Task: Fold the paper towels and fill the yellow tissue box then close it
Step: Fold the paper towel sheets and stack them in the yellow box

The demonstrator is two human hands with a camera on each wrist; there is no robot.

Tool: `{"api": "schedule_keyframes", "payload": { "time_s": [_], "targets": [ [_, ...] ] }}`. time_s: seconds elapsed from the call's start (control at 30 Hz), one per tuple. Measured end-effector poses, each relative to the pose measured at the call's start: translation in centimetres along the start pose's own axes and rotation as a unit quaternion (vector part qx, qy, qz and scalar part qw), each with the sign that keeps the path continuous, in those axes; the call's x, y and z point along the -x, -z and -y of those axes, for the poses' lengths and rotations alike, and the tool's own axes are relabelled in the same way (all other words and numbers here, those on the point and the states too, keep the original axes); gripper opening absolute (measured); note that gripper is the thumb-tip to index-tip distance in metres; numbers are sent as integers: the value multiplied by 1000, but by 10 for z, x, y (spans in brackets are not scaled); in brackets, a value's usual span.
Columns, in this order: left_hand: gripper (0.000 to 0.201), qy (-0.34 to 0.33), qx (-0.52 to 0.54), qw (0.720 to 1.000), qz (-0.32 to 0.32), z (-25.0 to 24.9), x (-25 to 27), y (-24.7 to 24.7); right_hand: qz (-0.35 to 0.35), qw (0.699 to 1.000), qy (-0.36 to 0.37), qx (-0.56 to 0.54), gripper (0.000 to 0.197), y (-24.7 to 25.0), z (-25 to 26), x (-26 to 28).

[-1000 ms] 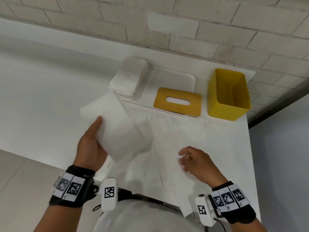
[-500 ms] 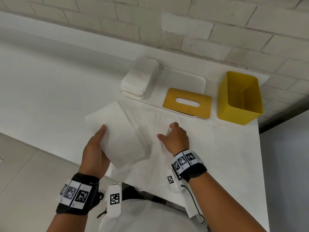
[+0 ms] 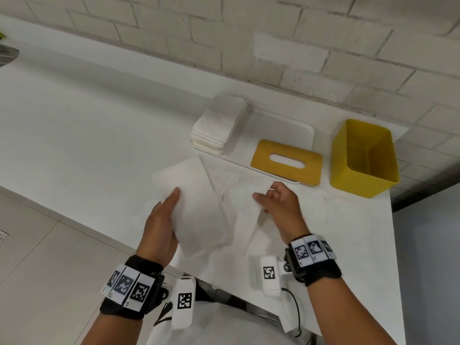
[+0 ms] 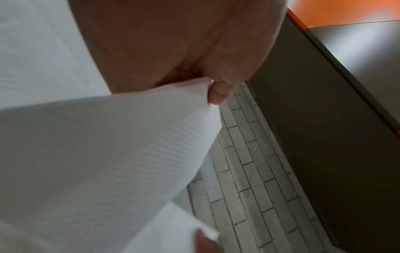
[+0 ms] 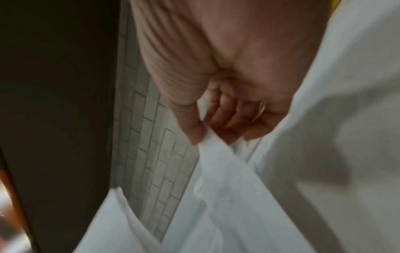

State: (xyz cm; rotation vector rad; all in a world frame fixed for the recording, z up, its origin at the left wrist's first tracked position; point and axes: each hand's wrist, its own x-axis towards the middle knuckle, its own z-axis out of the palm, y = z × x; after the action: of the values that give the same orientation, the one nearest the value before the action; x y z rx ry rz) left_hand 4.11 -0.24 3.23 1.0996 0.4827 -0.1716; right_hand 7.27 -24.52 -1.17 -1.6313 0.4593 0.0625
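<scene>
1. A paper towel [image 3: 199, 205] is held off the table at its left edge by the left hand [image 3: 159, 227], thumb on top, fingers beneath; judged so that the sheet is kept taut for a fold.
2. The opposite part of the sheet [image 5: 227, 171] is pinched between thumb and fingertips of the right hand [image 3: 281, 207], low over the table [image 3: 99, 145].
3. A stack of folded towels [image 3: 219, 128] is kept on a white tray [image 3: 281, 128], apparently ready for loading.
4. The yellow box [image 3: 363, 158] stands open at the right, apparently empty; its lid [image 3: 286, 165] lies flat beside it, partly on the tray.
</scene>
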Motion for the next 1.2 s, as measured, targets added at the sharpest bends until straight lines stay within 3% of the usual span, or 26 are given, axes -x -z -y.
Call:
{"api": "schedule_keyframes", "payload": {
  "time_s": [0.07, 0.17, 0.27, 0.5, 0.7, 0.8, 0.9, 1.07, 1.2],
  "targets": [
    [38, -8, -6, 1000, -6, -5, -3, -3, 49, 996, 40, -66, 14, 15, 22, 15],
    [38, -16, -26, 1000, 6, -10, -5, -16, 109, 977, 67, -171, 31, 38, 58, 37],
    [36, -14, -43, 998, 37, -12, -3, -34, 151, 950, 79, -260, 35, 52, 79, 53],
    [31, 8, -47, 991, 127, -8, 11, -79, 75, 969, 76, -221, 23, 58, 74, 58],
    [40, 26, -64, 984, 165, -5, 15, -96, -62, 989, 75, -111, 23, 65, 58, 51],
    [41, 37, -47, 985, 164, -3, 14, -98, -68, 990, 57, -107, 23, 69, 57, 53],
    [36, 36, -44, 984, 171, -3, 14, -99, -64, 985, 112, -116, 18, 69, 67, 62],
    [27, 8, -78, 980, 184, -4, 13, -102, 20, 968, 198, -150, 16, 58, 88, 90],
    [29, 5, -95, 975, 201, 0, 16, -103, -50, 972, 205, -101, 15, 37, 85, 84]
  ]
}}
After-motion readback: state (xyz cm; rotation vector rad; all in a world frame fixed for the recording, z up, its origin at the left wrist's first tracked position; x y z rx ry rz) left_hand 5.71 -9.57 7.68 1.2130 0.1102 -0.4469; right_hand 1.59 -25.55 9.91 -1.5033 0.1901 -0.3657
